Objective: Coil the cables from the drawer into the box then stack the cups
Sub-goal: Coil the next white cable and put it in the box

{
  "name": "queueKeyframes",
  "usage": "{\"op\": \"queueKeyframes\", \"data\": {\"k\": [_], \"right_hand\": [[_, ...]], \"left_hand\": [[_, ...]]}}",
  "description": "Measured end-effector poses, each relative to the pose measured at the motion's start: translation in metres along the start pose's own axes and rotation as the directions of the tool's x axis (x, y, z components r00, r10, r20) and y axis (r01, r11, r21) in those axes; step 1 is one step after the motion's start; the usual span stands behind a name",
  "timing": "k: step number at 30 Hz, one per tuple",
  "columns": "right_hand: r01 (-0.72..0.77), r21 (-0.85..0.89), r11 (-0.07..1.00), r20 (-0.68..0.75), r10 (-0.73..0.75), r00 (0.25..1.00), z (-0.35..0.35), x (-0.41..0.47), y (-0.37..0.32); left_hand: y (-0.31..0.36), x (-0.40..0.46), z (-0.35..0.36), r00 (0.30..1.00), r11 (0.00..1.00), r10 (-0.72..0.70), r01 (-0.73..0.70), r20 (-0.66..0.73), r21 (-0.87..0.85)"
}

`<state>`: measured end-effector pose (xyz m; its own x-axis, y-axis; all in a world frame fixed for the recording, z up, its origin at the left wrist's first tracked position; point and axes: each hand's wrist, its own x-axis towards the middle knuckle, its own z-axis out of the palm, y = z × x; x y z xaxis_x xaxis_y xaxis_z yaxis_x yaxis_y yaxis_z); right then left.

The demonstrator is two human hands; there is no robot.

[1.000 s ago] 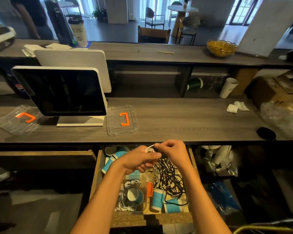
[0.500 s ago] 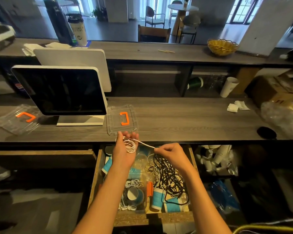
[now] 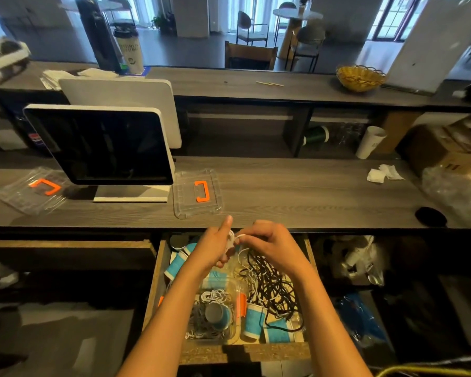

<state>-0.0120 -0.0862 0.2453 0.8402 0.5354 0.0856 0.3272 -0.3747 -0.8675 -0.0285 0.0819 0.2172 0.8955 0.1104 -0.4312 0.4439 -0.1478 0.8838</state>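
A white cable (image 3: 235, 238) is caught between both hands above the far end of the open drawer (image 3: 158, 270), just below the tabletop (image 3: 297, 191) edge. The left hand (image 3: 212, 248) has its grip clamped on a small coil of that cable, thumb pointing up, while the right hand (image 3: 269, 247) pinches the free strand right beside it, fingers curled together on it. The strand trails down into a tangle of black cables (image 3: 272, 284) in the right part of the drawer. In the drawer's near left part sits a clear box (image 3: 235, 319) holding coiled white cables (image 3: 214, 296) and a blue cup (image 3: 218, 317) lying on its side; more blue-and-white cups (image 3: 252, 321) lie just beside it and under the hands. On the tabletop, a clear lid with an orange handle (image 3: 199, 191) lies just beyond the hands, next to a monitor (image 3: 101, 145), with a second such lid (image 3: 33, 189) at far left.
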Motion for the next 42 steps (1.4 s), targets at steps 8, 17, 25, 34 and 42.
{"op": "queueKeyframes", "data": {"k": [8,17,25,34,42], "right_hand": [[-0.125,0.098,0.987,-0.1,0.135,0.986,-0.006,-0.003,0.006],[-0.072,-0.098,0.993,0.182,0.089,0.979,-0.004,-0.005,-0.001],[-0.08,-0.128,0.989,-0.124,0.064,0.99,0.016,0.007,-0.003],[-0.193,-0.175,0.965,-0.125,0.172,0.977,0.036,0.011,-0.004],[-0.194,-0.213,0.958,-0.148,0.165,0.975,0.051,0.011,-0.009]], "left_hand": [[0.004,-0.002,-0.001,0.998,0.781,-0.062,0.052,0.005,-0.623],[0.003,0.003,-0.014,0.944,0.83,-0.09,-0.105,-0.317,-0.548],[0.005,-0.012,0.0,0.96,0.971,-0.176,0.206,0.217,-0.123],[0.009,-0.014,0.006,0.942,0.875,-0.166,0.277,0.293,-0.396],[0.008,-0.012,0.003,0.936,0.808,-0.244,0.341,0.255,-0.48]]}}
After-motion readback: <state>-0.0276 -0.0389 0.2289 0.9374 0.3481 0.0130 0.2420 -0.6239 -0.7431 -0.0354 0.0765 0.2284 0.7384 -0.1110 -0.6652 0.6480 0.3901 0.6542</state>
